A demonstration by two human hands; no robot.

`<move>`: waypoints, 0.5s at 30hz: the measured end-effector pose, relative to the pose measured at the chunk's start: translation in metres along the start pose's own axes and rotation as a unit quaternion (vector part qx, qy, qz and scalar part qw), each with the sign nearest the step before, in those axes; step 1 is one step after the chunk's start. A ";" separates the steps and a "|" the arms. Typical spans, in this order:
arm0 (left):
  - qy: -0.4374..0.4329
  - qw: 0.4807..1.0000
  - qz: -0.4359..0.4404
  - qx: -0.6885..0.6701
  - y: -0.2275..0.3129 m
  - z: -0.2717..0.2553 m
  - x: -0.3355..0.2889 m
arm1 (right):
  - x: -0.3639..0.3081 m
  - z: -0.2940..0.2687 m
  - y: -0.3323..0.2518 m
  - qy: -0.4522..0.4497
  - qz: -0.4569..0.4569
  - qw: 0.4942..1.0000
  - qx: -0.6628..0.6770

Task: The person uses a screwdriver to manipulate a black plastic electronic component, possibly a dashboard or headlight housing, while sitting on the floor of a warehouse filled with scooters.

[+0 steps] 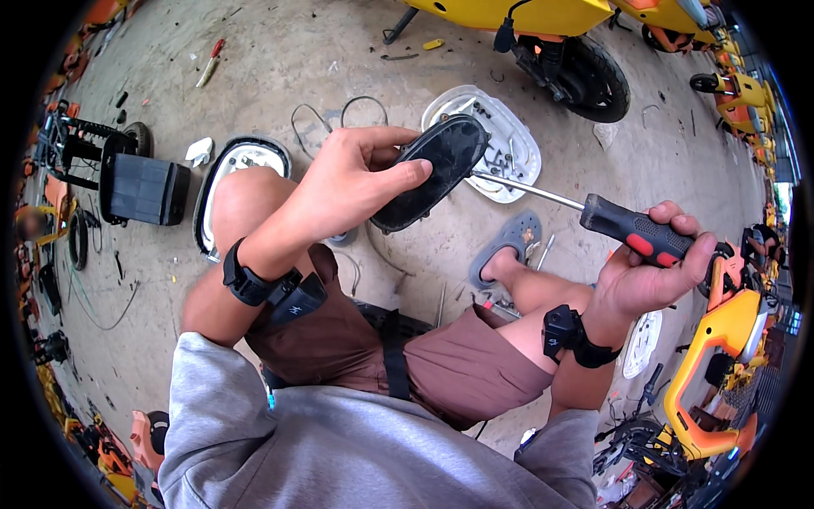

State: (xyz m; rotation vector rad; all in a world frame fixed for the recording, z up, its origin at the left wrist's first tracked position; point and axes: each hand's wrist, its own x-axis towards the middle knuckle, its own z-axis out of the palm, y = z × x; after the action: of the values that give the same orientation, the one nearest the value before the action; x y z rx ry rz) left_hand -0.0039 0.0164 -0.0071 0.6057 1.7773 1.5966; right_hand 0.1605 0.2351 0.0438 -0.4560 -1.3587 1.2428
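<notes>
Out front, left fingers (pixel 410 176) around black housing (pixel 451 158), upturned right fingers (pixel 683 224) around screwdriver (pixel 626 227).

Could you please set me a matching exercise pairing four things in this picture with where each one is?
Things:
1. Screwdriver
2. Black oval part
3. Grey clog
4. Red-and-white tool

Places:
A. On a foot
B. On the floor, toward the upper left
C. In the right hand
D. In the left hand

Right pairs: 1-C, 2-D, 3-A, 4-B
</notes>
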 end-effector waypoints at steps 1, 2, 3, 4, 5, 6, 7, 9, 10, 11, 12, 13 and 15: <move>0.002 1.000 0.001 0.004 0.000 0.000 0.000 | 0.000 0.000 0.000 0.000 0.000 1.000 -0.004; 0.004 1.000 0.001 0.007 0.000 0.000 0.001 | 0.000 0.000 0.000 0.001 0.000 1.000 -0.007; 0.005 1.000 0.002 0.011 -0.001 0.000 0.001 | -0.001 -0.001 0.000 -0.006 0.001 1.000 -0.008; 0.007 1.000 0.003 0.012 -0.001 0.000 0.001 | -0.001 -0.002 0.001 -0.012 0.002 1.000 -0.009; 0.008 1.000 0.005 0.013 -0.001 0.000 0.000 | 0.000 -0.004 0.001 -0.018 0.002 1.000 -0.009; 0.009 1.000 0.006 0.014 -0.001 0.001 0.000 | 0.000 -0.005 0.002 -0.032 -0.006 0.999 -0.013; 0.001 1.000 0.001 0.014 0.001 0.001 0.000 | 0.001 -0.007 0.003 -0.046 -0.015 0.999 -0.017; -0.016 1.000 -0.010 0.014 0.006 0.001 -0.001 | 0.001 -0.009 0.005 -0.083 -0.047 0.995 -0.029; -0.017 1.000 -0.007 0.021 0.007 0.001 -0.001 | 0.001 -0.009 0.006 -0.105 -0.072 0.991 -0.038; -0.018 0.999 -0.004 0.028 0.007 0.001 -0.001 | 0.001 -0.009 0.007 -0.128 -0.096 0.986 -0.047; -0.018 0.999 -0.001 0.033 0.007 0.002 -0.001 | 0.001 -0.009 0.007 -0.137 -0.099 0.985 -0.048; -0.004 0.999 0.000 0.042 0.007 0.003 -0.001 | 0.000 -0.007 0.007 -0.146 -0.102 0.983 -0.050; 0.026 0.998 0.001 0.059 0.006 0.003 -0.001 | 0.000 -0.007 0.006 -0.163 -0.096 0.980 -0.055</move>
State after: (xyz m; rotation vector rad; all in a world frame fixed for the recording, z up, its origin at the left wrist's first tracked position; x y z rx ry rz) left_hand -0.0015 0.0184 -0.0011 0.6268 1.9201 1.5288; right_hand 0.1642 0.2398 0.0372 -0.1940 -1.7135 1.1191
